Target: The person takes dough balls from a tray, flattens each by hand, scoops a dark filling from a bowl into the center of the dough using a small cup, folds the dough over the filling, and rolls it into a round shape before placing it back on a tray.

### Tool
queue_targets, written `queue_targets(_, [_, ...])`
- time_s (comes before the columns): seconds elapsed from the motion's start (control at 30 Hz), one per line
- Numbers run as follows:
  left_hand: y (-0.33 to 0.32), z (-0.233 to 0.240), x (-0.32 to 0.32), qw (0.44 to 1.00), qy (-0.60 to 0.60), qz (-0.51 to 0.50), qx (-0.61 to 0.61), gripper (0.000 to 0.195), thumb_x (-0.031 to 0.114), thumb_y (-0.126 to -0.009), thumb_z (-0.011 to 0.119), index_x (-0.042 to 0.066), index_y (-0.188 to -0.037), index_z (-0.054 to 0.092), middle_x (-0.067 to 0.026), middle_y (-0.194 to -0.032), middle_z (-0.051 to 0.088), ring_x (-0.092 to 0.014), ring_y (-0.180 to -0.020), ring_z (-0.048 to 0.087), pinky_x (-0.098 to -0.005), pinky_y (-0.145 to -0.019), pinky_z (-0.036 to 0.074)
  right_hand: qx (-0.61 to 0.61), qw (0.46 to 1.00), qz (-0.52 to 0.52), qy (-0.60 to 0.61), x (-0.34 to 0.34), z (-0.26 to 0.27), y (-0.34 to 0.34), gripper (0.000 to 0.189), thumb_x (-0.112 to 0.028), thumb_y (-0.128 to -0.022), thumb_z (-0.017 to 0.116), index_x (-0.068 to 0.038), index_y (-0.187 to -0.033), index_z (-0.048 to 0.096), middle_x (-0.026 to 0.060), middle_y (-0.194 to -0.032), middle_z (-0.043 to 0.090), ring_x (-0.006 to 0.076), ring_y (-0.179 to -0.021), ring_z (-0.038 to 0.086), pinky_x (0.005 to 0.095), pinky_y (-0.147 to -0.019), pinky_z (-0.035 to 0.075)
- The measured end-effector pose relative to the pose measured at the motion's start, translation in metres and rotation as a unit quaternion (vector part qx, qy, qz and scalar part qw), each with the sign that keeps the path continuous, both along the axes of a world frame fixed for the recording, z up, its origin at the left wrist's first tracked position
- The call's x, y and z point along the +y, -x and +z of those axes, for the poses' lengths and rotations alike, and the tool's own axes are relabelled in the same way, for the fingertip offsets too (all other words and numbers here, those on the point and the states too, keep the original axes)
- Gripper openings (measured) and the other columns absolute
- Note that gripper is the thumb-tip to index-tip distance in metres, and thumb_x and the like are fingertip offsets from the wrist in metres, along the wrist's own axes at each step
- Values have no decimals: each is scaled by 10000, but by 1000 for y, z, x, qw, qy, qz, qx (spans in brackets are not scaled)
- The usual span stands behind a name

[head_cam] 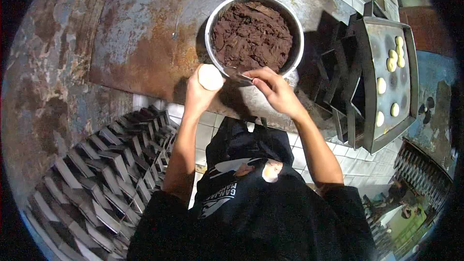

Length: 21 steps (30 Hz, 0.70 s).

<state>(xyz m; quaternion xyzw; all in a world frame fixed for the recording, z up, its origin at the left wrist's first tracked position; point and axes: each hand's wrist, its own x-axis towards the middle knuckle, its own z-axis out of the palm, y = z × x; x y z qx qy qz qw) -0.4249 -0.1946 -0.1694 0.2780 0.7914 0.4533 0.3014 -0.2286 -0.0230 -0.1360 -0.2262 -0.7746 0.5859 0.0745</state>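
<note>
A flattened disc of pale dough rests on my left hand, just off the near left rim of a round metal bowl. Thick dark brown filling is heaped in that bowl. My right hand grips a metal spoon by its handle at the bowl's near rim. Some brown filling appears to sit on the spoon's end, which points left towards the dough.
A second spoon lies on the worn metal table left of the bowl. At right, a stack of trays carries a top tray with several dough pieces. Many metal pans are stacked at lower left.
</note>
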Motion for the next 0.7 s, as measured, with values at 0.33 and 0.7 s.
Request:
queue_targets(0.33, [-14, 26, 35, 991, -120, -63, -4, 234, 52, -813, 841, 29, -998, 699, -71, -938, 761, -134, -882, 714, -317, -820, 567, 11, 963, -45, -266, -50, 28, -13, 766, 10, -793, 735, -223, -1510, 600, 133, -1175, 584, 347, -997, 639, 438, -867, 559])
queue_targets(0.7, [-32, 17, 45, 990, -87, -103, -45, 206, 102, -890, 849, 22, -1036, 727, -20, -934, 752, -108, -897, 686, -294, -842, 552, -214, 951, -89, -205, -63, -164, -164, 302, -111, -943, 735, -5, -1208, 636, 232, -1138, 603, 441, -1114, 605, 485, -974, 520])
